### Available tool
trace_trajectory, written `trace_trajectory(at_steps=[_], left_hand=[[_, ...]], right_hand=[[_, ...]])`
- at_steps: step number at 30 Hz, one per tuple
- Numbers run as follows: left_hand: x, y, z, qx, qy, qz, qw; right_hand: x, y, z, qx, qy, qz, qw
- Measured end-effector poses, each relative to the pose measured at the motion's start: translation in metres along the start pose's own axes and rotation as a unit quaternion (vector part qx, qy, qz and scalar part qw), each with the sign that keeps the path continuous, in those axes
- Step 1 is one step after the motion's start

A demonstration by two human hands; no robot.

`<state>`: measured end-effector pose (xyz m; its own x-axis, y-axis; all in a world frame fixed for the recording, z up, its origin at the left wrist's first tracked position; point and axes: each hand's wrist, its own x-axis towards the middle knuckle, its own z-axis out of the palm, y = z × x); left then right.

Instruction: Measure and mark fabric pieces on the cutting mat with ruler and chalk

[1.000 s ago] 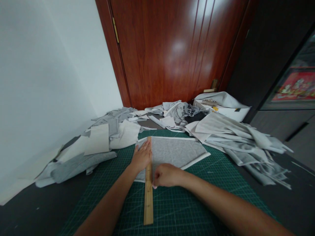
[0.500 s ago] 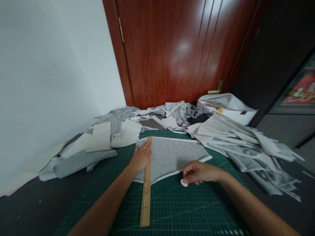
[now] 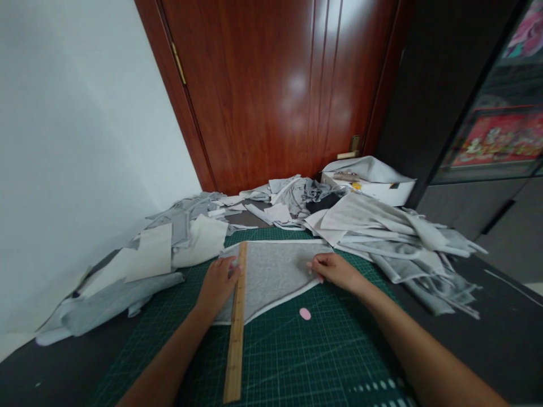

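Note:
A piece of light grey fabric (image 3: 275, 273) with pale edges lies on the green cutting mat (image 3: 280, 362). Across its left part runs a long wooden ruler (image 3: 236, 345), its near end reaching past the cloth onto the mat. My left hand (image 3: 218, 282) is at the ruler's left edge over the fabric, thumb and fingers apart. At the cloth's right end, my right hand (image 3: 335, 270) has its fingers closed on the fabric edge; the corner is hidden beneath it. A pink oval piece, resembling tailor's chalk (image 3: 305, 314), lies on the mat below the fabric.
Grey and cream fabric scraps (image 3: 155, 249) lie along the left wall. A big stack of grey cloth pieces (image 3: 382, 232) is at the right. Behind it, a white box (image 3: 388, 192) stands before the red-brown door (image 3: 254, 96). A dark cabinet (image 3: 479, 209) is far right.
My right hand has let go of the pink oval piece and moved up to the fabric's right end. My left hand has shifted off the ruler's top to its left side. The view has turned right.

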<state>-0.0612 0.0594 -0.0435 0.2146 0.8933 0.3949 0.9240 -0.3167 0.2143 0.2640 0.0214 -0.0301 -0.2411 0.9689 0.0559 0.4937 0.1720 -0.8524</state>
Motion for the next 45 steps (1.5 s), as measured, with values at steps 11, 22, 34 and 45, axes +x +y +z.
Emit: trace_trajectory(at_steps=[11,22,34,45], left_hand=[[-0.003,0.017,-0.012,0.048,-0.083,-0.026,0.995],[-0.005,0.004,-0.009,0.059,-0.061,-0.050,0.995],[-0.002,0.003,-0.011,0.068,-0.072,-0.079,0.992],[-0.003,0.006,-0.011,0.065,-0.084,-0.072,0.992]], right_hand=[[-0.002,-0.001,0.012,-0.070,0.024,-0.098,0.992],[-0.010,-0.006,0.014,-0.145,-0.080,-0.126,0.978],[-0.011,-0.011,0.013,-0.171,-0.093,-0.171,0.966],[-0.011,-0.011,0.016,-0.216,-0.062,-0.213,0.951]])
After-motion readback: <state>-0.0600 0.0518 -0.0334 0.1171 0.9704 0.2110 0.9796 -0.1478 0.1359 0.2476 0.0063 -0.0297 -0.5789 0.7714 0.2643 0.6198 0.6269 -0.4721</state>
